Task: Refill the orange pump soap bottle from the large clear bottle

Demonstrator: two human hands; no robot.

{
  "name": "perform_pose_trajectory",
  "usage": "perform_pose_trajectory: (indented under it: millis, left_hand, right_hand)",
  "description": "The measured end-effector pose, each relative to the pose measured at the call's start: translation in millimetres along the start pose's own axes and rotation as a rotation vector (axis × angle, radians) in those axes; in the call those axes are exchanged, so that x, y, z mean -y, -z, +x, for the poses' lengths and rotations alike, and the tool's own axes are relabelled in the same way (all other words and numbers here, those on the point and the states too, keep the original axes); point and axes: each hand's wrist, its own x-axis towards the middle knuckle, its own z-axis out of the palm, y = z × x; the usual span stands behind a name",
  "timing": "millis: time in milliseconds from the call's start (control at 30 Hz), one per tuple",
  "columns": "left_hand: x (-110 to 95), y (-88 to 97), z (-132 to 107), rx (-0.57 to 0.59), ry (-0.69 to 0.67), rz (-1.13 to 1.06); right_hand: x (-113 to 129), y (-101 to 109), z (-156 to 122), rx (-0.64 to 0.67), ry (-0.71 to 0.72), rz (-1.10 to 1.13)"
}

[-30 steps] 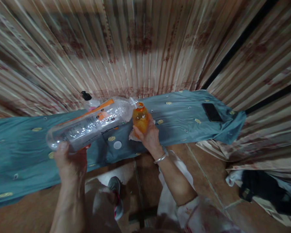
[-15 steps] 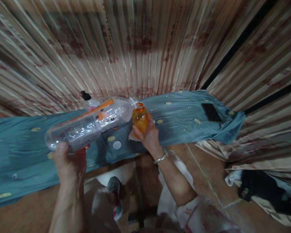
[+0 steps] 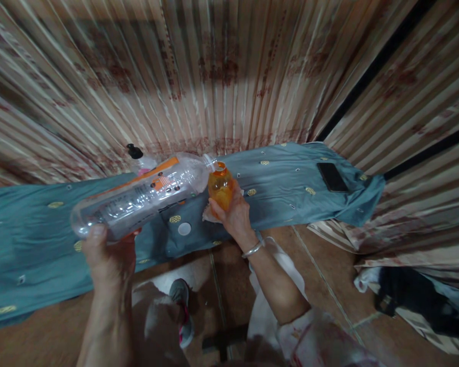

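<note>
The left hand [image 3: 109, 255] covers the big clear bottle's [image 3: 145, 196] base; its label print is too blurred to read, and the pump bottle [image 3: 139, 160] stands half-hidden behind it.

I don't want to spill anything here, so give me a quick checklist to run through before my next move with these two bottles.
1. Left hand grips the big clear bottle at its base: ok.
2. Right hand wraps the small orange bottle, held upright: ok.
3. Big bottle's neck meets the orange bottle's open mouth: ok, they look lined up.
4. Liquid actually flowing: cannot tell; the big bottle looks almost empty.
5. Fill level of the orange bottle: cannot tell, though orange shows nearly to the neck.
6. Phone on the blue cloth lies well away from the bottles: ok.
</note>
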Motion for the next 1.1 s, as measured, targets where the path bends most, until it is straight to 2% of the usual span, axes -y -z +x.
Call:
perform_pose_trajectory:
  millis: [1100]
  left_hand:
    - [-0.9,0.0,-4.0,-0.041,0.022,0.034]
  right_hand:
    - [0.9,0.3,-1.3,0.017,-0.047,0.034]
